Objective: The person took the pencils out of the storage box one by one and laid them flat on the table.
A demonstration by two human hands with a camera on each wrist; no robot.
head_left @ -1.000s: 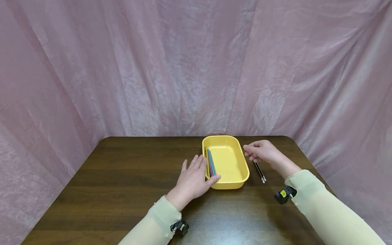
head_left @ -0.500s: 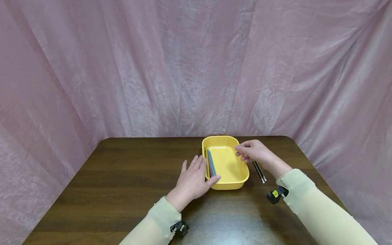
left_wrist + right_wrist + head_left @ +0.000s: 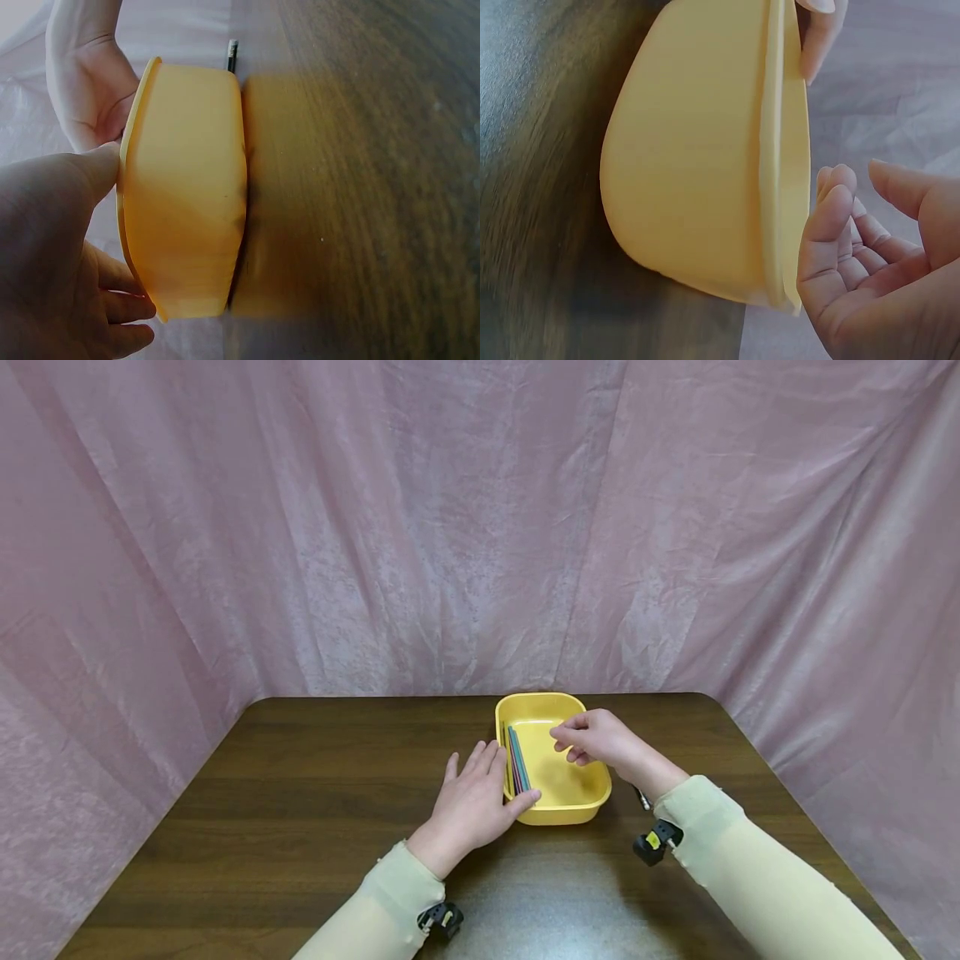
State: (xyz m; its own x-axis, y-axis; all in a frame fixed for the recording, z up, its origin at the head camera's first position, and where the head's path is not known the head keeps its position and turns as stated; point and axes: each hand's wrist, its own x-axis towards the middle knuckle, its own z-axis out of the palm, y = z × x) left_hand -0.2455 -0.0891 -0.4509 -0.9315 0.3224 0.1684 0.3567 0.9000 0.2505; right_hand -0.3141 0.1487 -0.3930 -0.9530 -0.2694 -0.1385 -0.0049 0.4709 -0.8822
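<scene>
A yellow tray stands toward the far side of the dark wooden table. Several thin coloured pencils, one teal, lie along its left inner wall. My left hand rests on the tray's left rim, fingers spread straight, thumb at the near corner. My right hand hovers over the tray's right half, fingers loosely bent. In the right wrist view a gap shows between thumb and fingertips, with nothing held. Beside the tray, a black pencil with a pale end shows partly under the right wrist.
The brown wooden table extends to the left and in front of the tray. Behind it hangs a pink curtain. Each wrist carries a small black camera.
My right hand has moved left from beside the tray, over its right rim, to above its inside. The wrist now covers most of the black pencils. My left hand has stayed put.
</scene>
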